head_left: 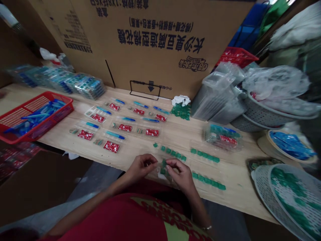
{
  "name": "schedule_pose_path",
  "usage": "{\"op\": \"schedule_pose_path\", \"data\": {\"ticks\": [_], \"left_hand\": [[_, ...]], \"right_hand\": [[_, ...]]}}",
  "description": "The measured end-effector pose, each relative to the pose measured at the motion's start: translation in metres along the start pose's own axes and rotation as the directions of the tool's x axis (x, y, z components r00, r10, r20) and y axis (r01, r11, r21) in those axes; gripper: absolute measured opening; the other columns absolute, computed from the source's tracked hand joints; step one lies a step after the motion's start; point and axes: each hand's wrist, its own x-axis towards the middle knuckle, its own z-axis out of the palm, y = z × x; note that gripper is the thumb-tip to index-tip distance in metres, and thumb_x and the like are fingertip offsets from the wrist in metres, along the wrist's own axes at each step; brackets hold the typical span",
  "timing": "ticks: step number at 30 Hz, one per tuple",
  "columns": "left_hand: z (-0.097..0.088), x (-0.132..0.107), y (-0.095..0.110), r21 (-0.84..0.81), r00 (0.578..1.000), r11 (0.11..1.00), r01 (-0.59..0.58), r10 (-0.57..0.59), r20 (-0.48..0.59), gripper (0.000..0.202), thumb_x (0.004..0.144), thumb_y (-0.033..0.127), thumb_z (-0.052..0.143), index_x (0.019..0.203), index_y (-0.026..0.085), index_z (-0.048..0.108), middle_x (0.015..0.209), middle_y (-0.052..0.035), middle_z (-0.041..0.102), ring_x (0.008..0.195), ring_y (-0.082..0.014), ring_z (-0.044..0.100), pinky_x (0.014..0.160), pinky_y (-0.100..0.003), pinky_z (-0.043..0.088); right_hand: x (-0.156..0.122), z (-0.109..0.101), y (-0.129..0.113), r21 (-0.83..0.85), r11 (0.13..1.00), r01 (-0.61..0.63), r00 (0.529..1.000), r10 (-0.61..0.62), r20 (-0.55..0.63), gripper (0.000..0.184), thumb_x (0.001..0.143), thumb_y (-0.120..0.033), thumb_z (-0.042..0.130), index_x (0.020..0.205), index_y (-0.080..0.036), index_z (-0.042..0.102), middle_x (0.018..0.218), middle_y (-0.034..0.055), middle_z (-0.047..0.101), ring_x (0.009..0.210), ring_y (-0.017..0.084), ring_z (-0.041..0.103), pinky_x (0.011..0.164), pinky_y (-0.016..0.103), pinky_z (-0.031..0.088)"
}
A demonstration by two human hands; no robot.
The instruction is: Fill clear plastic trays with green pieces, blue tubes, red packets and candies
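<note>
Two hands are working at the near edge of the wooden table (240, 180): my left hand (141, 166) and right hand (179, 174) are closing, fingers pinching a small clear plastic bag (159, 171) of green pieces (163, 166) between them. Two rows of green tiles (205, 155) are lying just right.

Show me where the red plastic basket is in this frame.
In the head view, the red plastic basket sits at the left end of the wooden table, left of the clear packets with red sachets and in front of stacked packs.
</note>
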Motion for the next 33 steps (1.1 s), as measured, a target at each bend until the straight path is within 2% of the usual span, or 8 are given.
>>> {"op": "schedule_pose_path", "data": {"ticks": [4,8,16,22,25,27,30,33], "left_hand": [[-0.011,0.003,-0.026,0.393,0.981,0.906,-0.157,0.189,-0.042,0.011,0.074,0.019,0.057,0.079,0.018,0.066,0.082,-0.0059,0.065,0.082,-0.0185,0.054,0.077,-0.032,0.041],[-0.007,0.001,-0.047,0.496,0.965,0.833,-0.245,0.259,0.041,0.013,0.078,0.018,0.053,0.078,0.019,0.067,0.086,-0.0068,0.065,0.084,-0.0185,0.054,0.081,-0.033,0.04],[-0.011,0.029,-0.037,0.467,0.969,0.858,-0.215,0.246,-0.006,0.014,0.078,0.015,0.052,0.084,0.016,0.064,0.084,-0.007,0.063,0.082,-0.0181,0.055,0.077,-0.03,0.044],[-0.009,0.08,-0.03,0.471,0.976,0.87,-0.146,0.205,-0.076,0.016,0.07,0.004,0.052,0.071,0.015,0.063,0.08,-0.0077,0.063,0.085,-0.021,0.056,0.085,-0.036,0.042],[-0.008,0.077,-0.026,0.3,0.984,0.949,-0.101,0.14,-0.114,0.008,0.071,0.01,0.056,0.07,0.015,0.062,0.071,-0.004,0.062,0.07,-0.0167,0.057,0.07,-0.03,0.046],[-0.005,0.067,-0.018,-0.059,0.998,0.998,-0.004,0.0,-0.065,0.006,0.07,0.02,0.064,0.072,0.015,0.061,0.067,-0.0007,0.062,0.063,-0.0131,0.057,0.062,-0.025,0.046],[0.005,0.052,0.001,-0.509,0.977,0.835,0.208,-0.156,0.144,0.025,0.06,0.03,0.077,0.072,0.015,0.062,0.067,0.0013,0.065,0.062,-0.0104,0.059,0.063,-0.022,0.046],[0.02,0.041,0.019,-0.634,0.945,0.703,0.321,-0.19,0.267,0.031,0.056,0.033,0.081,0.072,0.013,0.063,0.067,0.0007,0.066,0.061,-0.0093,0.06,0.063,-0.021,0.046]], "right_hand": [[0.009,-0.009,-0.008,-0.419,0.855,0.307,0.921,-0.156,0.356,0.016,0.085,-0.018,0.049,0.088,-0.022,0.064,0.084,0.0048,0.067,0.081,0.018,0.059,0.073,0.03,0.045],[0.01,0.009,-0.004,-0.539,0.683,0.493,0.827,-0.177,0.533,0.014,0.084,-0.013,0.051,0.082,-0.02,0.063,0.08,0.0055,0.067,0.077,0.018,0.058,0.071,0.029,0.043],[0.006,0.028,0.004,-0.587,0.639,0.498,0.838,-0.178,0.516,0.011,0.081,-0.011,0.055,0.08,-0.02,0.062,0.079,0.0036,0.063,0.077,0.019,0.056,0.071,0.029,0.043],[0.001,0.017,-0.004,-0.455,0.812,0.365,0.907,-0.2,0.371,0.016,0.08,-0.015,0.056,0.094,-0.021,0.062,0.093,0.0049,0.063,0.087,0.019,0.056,0.078,0.03,0.046],[-0.001,0.004,-0.008,-0.322,0.911,0.259,0.961,-0.211,0.178,0.014,0.084,-0.017,0.05,0.091,-0.02,0.061,0.088,0.005,0.062,0.085,0.017,0.058,0.075,0.028,0.047],[-0.001,-0.003,-0.01,-0.225,0.959,0.17,0.985,-0.169,0.025,0.013,0.084,-0.018,0.048,0.088,-0.02,0.061,0.083,0.0037,0.062,0.078,0.015,0.058,0.07,0.026,0.047],[0.001,-0.008,-0.013,-0.079,0.993,0.092,0.983,-0.104,-0.155,0.013,0.082,-0.019,0.051,0.091,-0.02,0.061,0.08,0.0013,0.061,0.07,0.013,0.057,0.065,0.023,0.047],[0.002,-0.008,-0.015,-0.007,0.992,0.127,0.972,-0.126,-0.199,0.016,0.081,-0.019,0.054,0.094,-0.021,0.062,0.082,0.001,0.061,0.07,0.012,0.056,0.064,0.022,0.047]]}}
